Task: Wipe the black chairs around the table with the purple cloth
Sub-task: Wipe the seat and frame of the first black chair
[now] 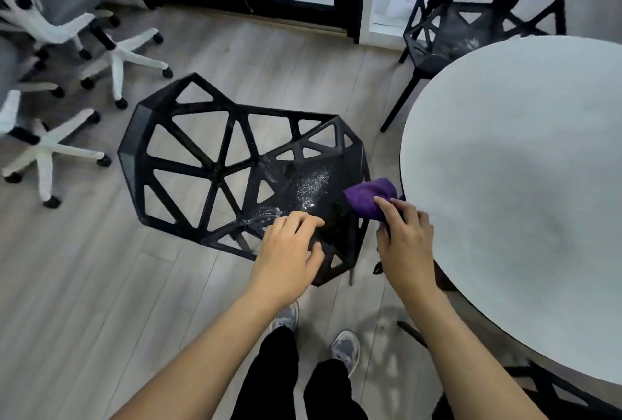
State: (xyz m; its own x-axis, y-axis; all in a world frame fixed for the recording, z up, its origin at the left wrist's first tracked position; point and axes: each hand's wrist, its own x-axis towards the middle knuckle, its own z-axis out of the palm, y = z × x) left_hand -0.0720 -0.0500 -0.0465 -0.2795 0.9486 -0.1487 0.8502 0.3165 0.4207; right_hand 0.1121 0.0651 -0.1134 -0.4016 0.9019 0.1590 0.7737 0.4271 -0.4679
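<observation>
While the right hand (407, 237) pinched the purple cloth (370, 195) at the seat's edge beside the tabletop (521, 184), the left hand (289, 251) gripped the black chair (208, 163) nearby, fingers curled on its seat.

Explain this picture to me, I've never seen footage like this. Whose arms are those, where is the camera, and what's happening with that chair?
There is no machine here: a person is working with bare hands. One wide-angle camera sits on their head, looking forward and down, so you see their own arms, legs and shoes. The left hand rests on the near edge of a black chair, fingers bent, seemingly holding it steady. The right hand pinches a purple cloth at the seat's edge, beside the round table. White specks and smears lie on the seat. A second chair stands beyond the table, and office chairs stand at the left.
</observation>
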